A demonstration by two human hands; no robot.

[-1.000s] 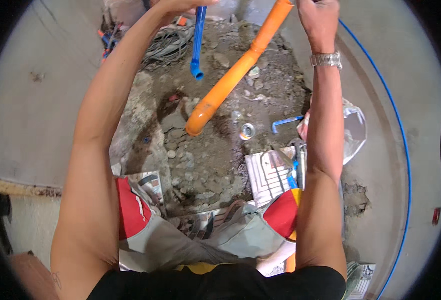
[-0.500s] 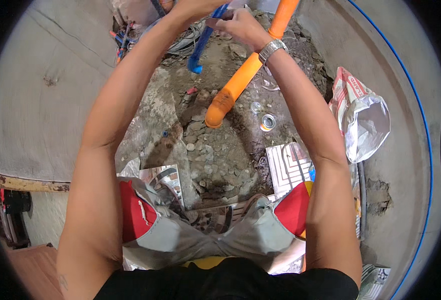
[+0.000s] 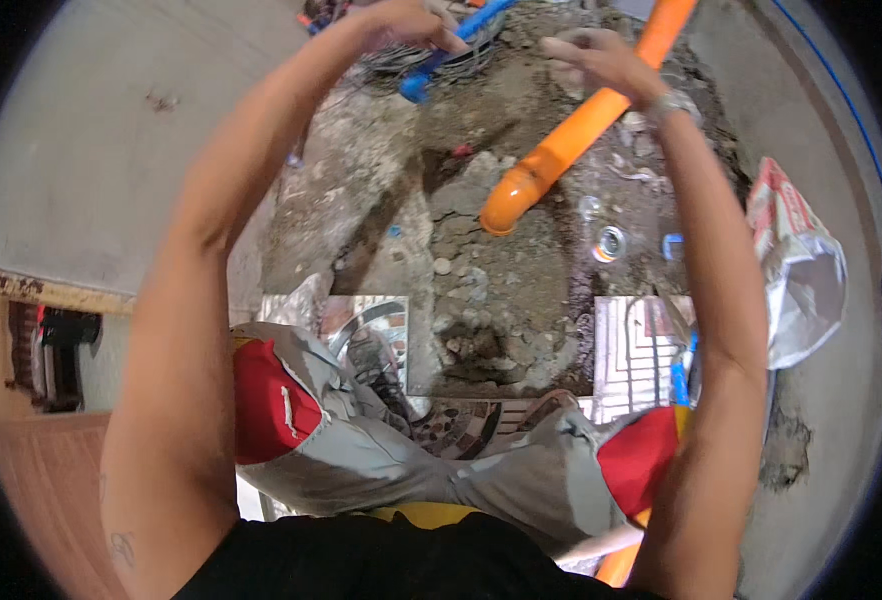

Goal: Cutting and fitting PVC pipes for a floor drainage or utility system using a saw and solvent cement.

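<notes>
My left hand (image 3: 413, 24), at the top of the view, is closed around a blue pipe (image 3: 476, 22) that has a blue elbow (image 3: 414, 88) at its near end. The hand covers part of the pipe, and the pipe's far end runs out of view. To its right, my right hand (image 3: 601, 65) is apart from the blue pipe, its fingers loosely bent and slightly spread, with nothing visible in them. Close beside and partly beneath that hand, a thick orange pipe (image 3: 576, 135) slants over the dug soil, ending in an orange elbow (image 3: 506, 205).
A small open can (image 3: 610, 243) stands on the dirt near a blue piece (image 3: 673, 247). Patterned tiles (image 3: 623, 345) lie before my knees. An opened sack (image 3: 801, 280) leans by the right wall, where a blue hose (image 3: 841, 90) runs. Coiled grey cable (image 3: 481, 62) lies behind the blue pipe.
My right hand has come away from the blue pipe toward the right. The blue pipe has swung to a flatter slant with my left hand. The whole view has shifted.
</notes>
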